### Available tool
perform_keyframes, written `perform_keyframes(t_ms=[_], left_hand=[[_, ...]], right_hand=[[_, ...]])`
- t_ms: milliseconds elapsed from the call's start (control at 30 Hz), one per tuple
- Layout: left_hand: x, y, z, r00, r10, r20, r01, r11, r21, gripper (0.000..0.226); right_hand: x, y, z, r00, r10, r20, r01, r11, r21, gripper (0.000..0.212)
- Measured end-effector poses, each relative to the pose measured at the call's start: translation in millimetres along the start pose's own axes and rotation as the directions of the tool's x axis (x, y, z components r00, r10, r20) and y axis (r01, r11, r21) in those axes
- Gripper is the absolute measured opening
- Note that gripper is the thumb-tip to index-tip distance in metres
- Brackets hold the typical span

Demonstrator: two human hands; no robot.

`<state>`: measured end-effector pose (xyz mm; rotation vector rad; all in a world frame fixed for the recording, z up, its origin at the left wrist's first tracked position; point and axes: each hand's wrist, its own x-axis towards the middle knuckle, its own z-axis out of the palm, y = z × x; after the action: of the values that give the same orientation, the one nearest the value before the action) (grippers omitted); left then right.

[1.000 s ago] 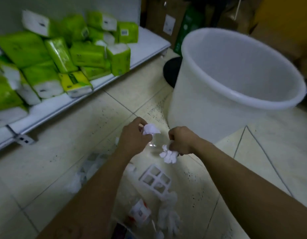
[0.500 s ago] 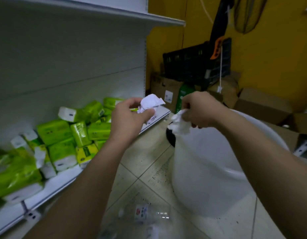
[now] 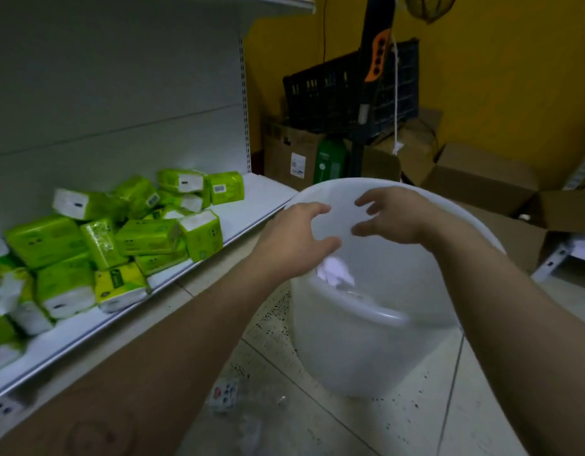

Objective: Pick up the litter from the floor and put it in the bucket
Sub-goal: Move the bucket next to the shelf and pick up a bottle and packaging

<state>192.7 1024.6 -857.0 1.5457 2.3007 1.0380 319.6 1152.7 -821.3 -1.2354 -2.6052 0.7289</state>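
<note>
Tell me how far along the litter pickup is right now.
Done: a crumpled tissue is inside the bucket, just below the left hand. In hand: nothing; the left hand and right hand are both open above the bucket. Left: a labelled bottle and what looks like clear wrap lie on the floor by the bucket's base, so more trips seem needed.

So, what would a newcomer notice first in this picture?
The left hand and right hand, both open, hover over the big white bucket at centre, a crumpled white paper just below the left hand. On the low shelf at left, bright green tissue packs lie heaped.
</note>
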Motion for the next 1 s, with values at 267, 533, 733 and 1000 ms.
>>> perform_keyframes(t_ms=[267, 533, 733, 1000], left_hand=[[-42.3, -93.3, -17.5, 0.975, 0.021, -0.221, 0.002, 0.995, 0.100, 0.043], [-132.4, -223.3, 42.0, 0.916, -0.344, 0.207, 0.277, 0.914, 0.295, 0.065], [-172.1, -265.4, 92.0, 0.836, -0.436, 0.332, 0.265, 0.852, 0.452, 0.086], [-180.4, -286.3, 121.0, 0.887, -0.402, 0.226, 0.207, 0.784, 0.585, 0.066]], right_hand=[[-4.9, -66.1, 62.2, 0.920, -0.392, 0.018, 0.390, 0.906, -0.163, 0.064], [-36.5, -101.2, 135.7, 0.763, -0.601, 0.240, 0.606, 0.532, -0.591, 0.047], [-61.5, -98.6, 214.3, 0.730, -0.172, 0.661, 0.608, 0.606, -0.513, 0.058], [-96.8, -17.1, 327.0, 0.628, 0.225, 0.745, 0.230, 0.861, -0.454, 0.061]])
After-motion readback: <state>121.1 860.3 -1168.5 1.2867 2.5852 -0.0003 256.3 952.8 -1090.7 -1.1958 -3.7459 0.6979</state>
